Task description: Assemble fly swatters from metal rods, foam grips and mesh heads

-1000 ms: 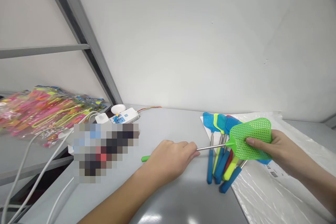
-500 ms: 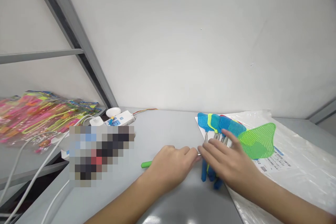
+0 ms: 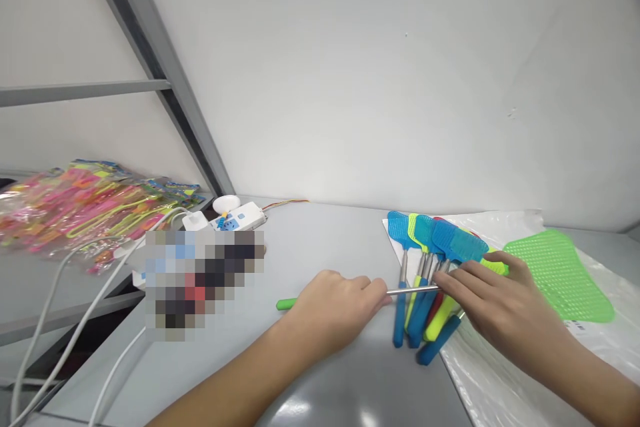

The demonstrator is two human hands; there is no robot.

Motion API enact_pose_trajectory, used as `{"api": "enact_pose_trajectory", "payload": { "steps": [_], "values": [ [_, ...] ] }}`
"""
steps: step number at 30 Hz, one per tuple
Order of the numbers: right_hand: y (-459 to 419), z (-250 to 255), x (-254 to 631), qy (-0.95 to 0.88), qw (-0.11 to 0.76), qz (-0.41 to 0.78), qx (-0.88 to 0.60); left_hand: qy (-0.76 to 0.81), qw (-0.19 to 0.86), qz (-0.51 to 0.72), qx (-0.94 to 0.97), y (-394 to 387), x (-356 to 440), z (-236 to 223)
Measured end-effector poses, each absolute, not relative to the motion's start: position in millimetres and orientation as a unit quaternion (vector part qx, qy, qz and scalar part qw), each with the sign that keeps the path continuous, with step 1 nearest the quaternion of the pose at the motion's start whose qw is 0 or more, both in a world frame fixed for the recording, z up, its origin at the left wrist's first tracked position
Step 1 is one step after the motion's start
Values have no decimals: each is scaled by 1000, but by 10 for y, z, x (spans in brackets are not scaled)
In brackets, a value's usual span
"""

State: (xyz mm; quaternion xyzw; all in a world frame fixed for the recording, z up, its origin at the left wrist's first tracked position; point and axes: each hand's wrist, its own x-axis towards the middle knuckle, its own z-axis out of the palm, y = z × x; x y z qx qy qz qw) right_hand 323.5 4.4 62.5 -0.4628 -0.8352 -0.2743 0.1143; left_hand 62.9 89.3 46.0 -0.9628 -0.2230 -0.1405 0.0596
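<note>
A green fly swatter with a metal telescopic shaft (image 3: 411, 290) lies level across both hands. My left hand (image 3: 337, 307) is closed round its green handle, whose end sticks out at the left. Closed on the shaft, my right hand (image 3: 493, 287) hides the part nearest the green mesh head (image 3: 560, 277). Under the shaft lies a fanned pile of fly swatters (image 3: 423, 233) with blue, yellow and red parts, their handles toward me. The right hand partly covers this pile.
Beneath the pile and to the right spreads a clear plastic bag (image 3: 505, 373) with a printed label. A white power strip (image 3: 240, 219) with cables sits at the back left, near a blurred patch. Wrapped colourful goods (image 3: 95, 207) are heaped at far left, beyond a metal rack post (image 3: 165, 87).
My right hand has moved right, away from my left, and a longer stretch of metal shaft shows between them. The green mesh head has moved right too. The view has shifted slightly.
</note>
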Motion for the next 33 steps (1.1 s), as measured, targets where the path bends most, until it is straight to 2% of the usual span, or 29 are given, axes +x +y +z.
{"api": "enact_pose_trajectory", "payload": {
  "steps": [6,10,17,22,33],
  "values": [
    [124,625,2830,-856,138,-244,-435,-204,101,-157,-961,848,697,417],
    [183,568,2769,-870,140,-198,-429,-206,87,-138,-965,863,666,415],
    [37,540,3446,-861,104,-193,-459,-220,70,-83,-969,960,523,499],
    [-112,583,3769,-853,62,-202,-478,-198,75,-87,-973,969,574,496],
    [75,535,2835,-856,103,-223,-455,-183,90,-110,-973,810,726,464]
  ]
}}
